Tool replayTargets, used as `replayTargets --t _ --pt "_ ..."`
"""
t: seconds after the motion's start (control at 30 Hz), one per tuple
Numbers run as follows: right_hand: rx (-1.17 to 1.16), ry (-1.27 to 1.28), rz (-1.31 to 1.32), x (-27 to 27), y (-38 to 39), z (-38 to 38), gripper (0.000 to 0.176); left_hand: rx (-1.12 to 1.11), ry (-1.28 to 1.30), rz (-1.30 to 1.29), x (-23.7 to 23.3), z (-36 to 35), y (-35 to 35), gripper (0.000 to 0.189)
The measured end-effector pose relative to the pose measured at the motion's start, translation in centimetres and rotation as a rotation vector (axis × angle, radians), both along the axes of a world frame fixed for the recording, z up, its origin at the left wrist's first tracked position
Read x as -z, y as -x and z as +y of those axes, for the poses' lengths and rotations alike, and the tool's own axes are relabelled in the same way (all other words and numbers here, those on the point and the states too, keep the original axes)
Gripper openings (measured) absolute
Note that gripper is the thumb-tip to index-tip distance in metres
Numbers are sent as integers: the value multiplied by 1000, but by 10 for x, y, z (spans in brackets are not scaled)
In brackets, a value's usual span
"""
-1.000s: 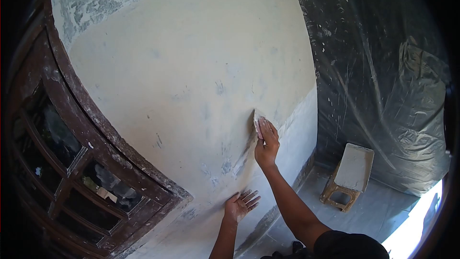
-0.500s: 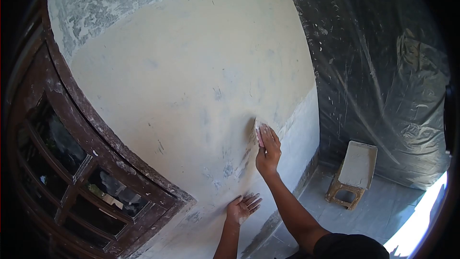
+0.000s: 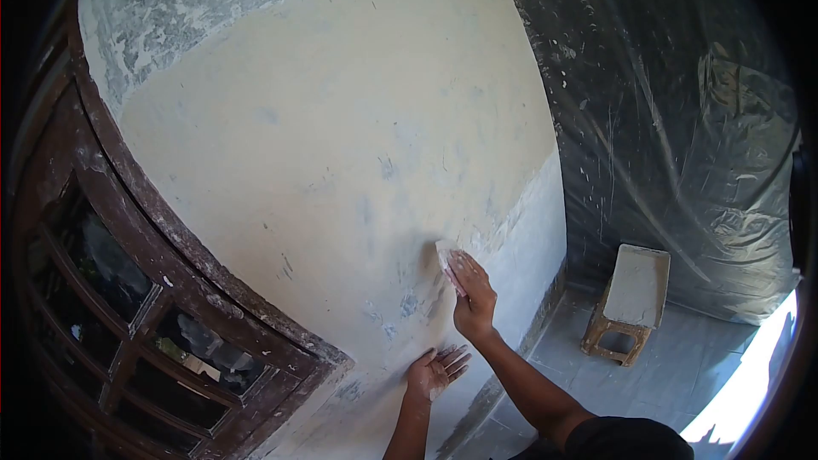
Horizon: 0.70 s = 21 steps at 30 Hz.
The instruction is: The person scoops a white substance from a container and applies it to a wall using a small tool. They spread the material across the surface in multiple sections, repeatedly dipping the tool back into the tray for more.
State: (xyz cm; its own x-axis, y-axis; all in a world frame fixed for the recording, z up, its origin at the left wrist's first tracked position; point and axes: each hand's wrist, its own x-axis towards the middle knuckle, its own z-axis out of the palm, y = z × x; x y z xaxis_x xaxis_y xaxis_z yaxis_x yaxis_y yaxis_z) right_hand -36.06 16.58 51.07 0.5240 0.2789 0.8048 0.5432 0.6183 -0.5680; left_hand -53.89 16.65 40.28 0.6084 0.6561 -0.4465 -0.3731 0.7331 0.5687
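Note:
My right hand [image 3: 474, 296] grips a pale, pinkish flat putty spreader [image 3: 448, 264], its fingers laid along one side. The blade's whitish end is close against the cream-coated wall [image 3: 341, 119], casting a shadow to its left. Below it, my left hand [image 3: 435, 372] is held palm up near the lower wall, fingers apart and smudged with white, holding nothing. Dark scuffs and bluish patches mark the wall between and left of the hands.
A brown wooden window frame [image 3: 204, 268] with glass panes borders the wall at left. Dark plastic sheeting [image 3: 648, 119] hangs at right. A tray of whitish paste [image 3: 637, 288] rests on a small stool [image 3: 610, 336] on the grey tiled floor [image 3: 545, 375].
My right hand has moved down the wall with the spreader, whose blade now leans further left. My left hand stays nearly in place, still open.

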Motion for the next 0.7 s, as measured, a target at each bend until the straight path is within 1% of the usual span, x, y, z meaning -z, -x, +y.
replayTargets --t 0.07,0.1,0.17,0.23,0.3,0.33,0.37,0.4,0.43,0.47,0.5,0.53,0.57,0.63,0.67,0.7 --pt "64 -78 4 -32 -22 28 52 1 -3 -28 0 0 0 44" --pt "62 -78 3 -30 -19 34 52 7 -4 -52 1 0 0 46" --pt "107 -11 -108 -25 -13 46 51 -9 4 -38 2 -1 -2 46" --pt "69 47 -150 7 16 25 44 -22 9 -20 7 2 1 47" --pt "-34 99 -219 62 47 -3 37 -101 -53 92 22 6 5 45" --pt "-100 114 -275 81 59 -25 36 -102 -50 91 24 4 3 45" --pt "-176 145 -336 91 64 -45 37 -86 -238 -21 23 2 2 45" --pt "-246 181 -378 88 63 -56 38 -68 -429 -132 22 3 2 44" --pt "-247 176 -377 82 60 -54 38 -69 -433 -130 27 8 2 44" --pt "-194 136 -302 74 53 -51 39 -130 -365 -32 37 14 4 44" --pt "-143 102 -226 54 44 -47 40 -192 -290 67 44 14 6 43" --pt "-66 125 -194 33 31 -34 43 -134 -6 39 22 7 3 44" --pt "13 144 -163 11 18 -17 45 -140 -3 41 14 2 0 44" --pt "120 71 -75 -22 6 9 50 -102 46 10 3 -1 -6 44" --pt "117 71 -75 -22 14 12 50 -131 30 26 0 -3 -7 45" --pt "109 110 -77 -21 25 15 52 -133 29 25 15 3 -2 45"
